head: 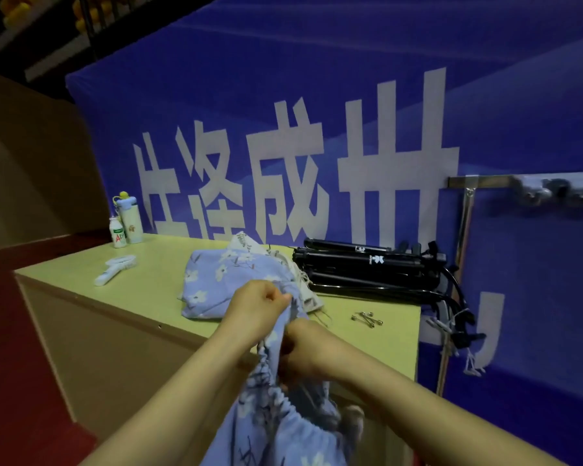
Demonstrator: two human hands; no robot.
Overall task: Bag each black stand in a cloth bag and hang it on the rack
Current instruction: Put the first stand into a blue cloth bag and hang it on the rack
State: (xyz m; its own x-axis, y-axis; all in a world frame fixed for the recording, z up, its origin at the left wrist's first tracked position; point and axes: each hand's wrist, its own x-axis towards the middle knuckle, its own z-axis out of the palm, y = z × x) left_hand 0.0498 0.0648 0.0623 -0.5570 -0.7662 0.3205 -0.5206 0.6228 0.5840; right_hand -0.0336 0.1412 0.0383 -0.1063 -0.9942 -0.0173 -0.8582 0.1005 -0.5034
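Both fists, left hand (257,306) and right hand (305,351), clamped on gathered blue floral cloth bag (276,408) off yellow bench (148,280) edge, near stacked black folded stands (367,267), loose silver pins (367,319).

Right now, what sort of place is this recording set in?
Probably a sports hall or event venue used as a packing station: a big blue banner with large lettering, a plain counter stacked with black stands, and a wall rack.

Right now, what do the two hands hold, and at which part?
Both the left hand and the right hand grip one blue floral cloth bag at its gathered drawstring mouth.
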